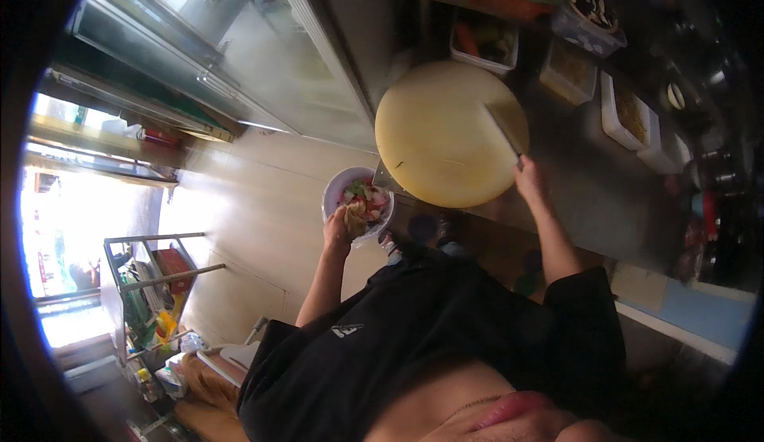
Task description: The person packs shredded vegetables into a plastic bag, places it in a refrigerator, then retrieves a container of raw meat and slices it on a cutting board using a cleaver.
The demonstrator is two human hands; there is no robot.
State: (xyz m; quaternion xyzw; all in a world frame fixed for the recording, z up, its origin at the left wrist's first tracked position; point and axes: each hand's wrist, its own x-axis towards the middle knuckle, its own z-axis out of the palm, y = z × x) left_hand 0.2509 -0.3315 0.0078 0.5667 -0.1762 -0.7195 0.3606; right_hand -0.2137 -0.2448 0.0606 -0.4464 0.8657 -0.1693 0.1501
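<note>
My right hand grips the handle of a cleaver, whose blade lies over the right part of a thick, round, yellowish chopping board. The board rests at the corner of a dark worktop, with a small dark scrap near its lower left. To the left of the board and lower down, my left hand holds a crumpled tan thing, perhaps a rag. It is above a pale, plastic-lined bin on the floor. Red, green and white food scraps fill the bin.
Several plastic tubs of food, among them a tub with carrots and a white tub, stand along the back of the worktop. A glass-doored cabinet rises at upper left. An upturned stool or table holds goods at left.
</note>
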